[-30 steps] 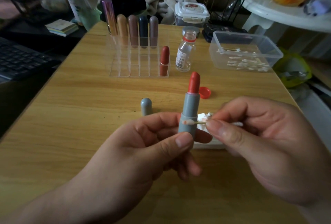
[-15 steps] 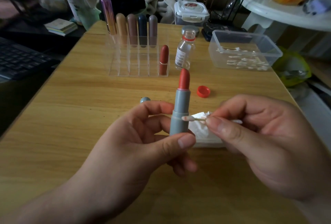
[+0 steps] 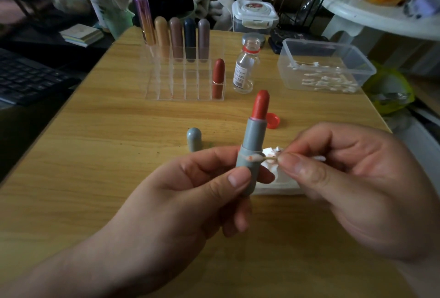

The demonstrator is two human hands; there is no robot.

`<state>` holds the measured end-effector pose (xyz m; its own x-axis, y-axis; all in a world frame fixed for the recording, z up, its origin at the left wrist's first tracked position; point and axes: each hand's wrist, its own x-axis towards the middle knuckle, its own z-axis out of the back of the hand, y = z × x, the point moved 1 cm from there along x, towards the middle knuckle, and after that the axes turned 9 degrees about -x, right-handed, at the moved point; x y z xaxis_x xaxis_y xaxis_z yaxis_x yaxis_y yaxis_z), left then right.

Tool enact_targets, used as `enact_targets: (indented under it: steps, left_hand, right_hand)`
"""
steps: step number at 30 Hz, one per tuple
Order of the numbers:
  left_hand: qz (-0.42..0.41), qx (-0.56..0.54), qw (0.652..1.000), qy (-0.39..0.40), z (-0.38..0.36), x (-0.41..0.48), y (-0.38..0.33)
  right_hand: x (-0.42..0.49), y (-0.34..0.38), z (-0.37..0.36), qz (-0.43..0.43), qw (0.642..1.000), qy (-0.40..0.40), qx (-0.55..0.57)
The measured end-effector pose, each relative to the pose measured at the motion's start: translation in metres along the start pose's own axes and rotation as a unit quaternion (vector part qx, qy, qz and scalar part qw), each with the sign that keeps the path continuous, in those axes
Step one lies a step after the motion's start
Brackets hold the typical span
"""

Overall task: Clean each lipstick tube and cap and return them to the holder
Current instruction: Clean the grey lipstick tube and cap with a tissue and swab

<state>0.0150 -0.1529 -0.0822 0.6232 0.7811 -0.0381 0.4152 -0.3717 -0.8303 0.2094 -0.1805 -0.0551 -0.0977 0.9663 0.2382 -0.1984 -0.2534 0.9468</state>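
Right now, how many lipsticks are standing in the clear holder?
6. Five stand in the back row of the holder: purple tube, tan tube, brown tube, navy tube, mauve tube. The red tube stands front right. None looks hidden.

6 capped lipsticks [image 3: 218, 76], 1 uncapped lipstick [image 3: 254, 140], 1 holder [image 3: 166, 88], 1 grey cap [image 3: 194, 139], 1 btl [image 3: 245, 69], 1 swab tub [image 3: 316, 42], 1 loose swab [image 3: 256, 158].

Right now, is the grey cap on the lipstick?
No, the cap stands on the table, apart from the lipstick the left hand holds.
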Motion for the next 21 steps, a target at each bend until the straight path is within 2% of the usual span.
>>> enact_targets:
  steps: [11, 17, 21]
  left_hand:
    - [0.001, -0.024, 0.999, 0.034, 0.0004, 0.0005, 0.0019]
    - [0.000, 0.020, 0.999, -0.041, 0.0033, 0.0001, -0.0002]
    - [0.002, 0.026, 0.999, -0.045, -0.0003, 0.0017, 0.0011]
  right_hand:
    - [0.0013, 0.0010, -0.0003, 0.024, 0.999, -0.012, -0.020]
    - [-0.0026, 0.0009, -0.0036, 0.017, 0.998, -0.022, -0.056]
    - [-0.0038, 0.0001, -0.0065, 0.015, 0.997, -0.026, -0.066]
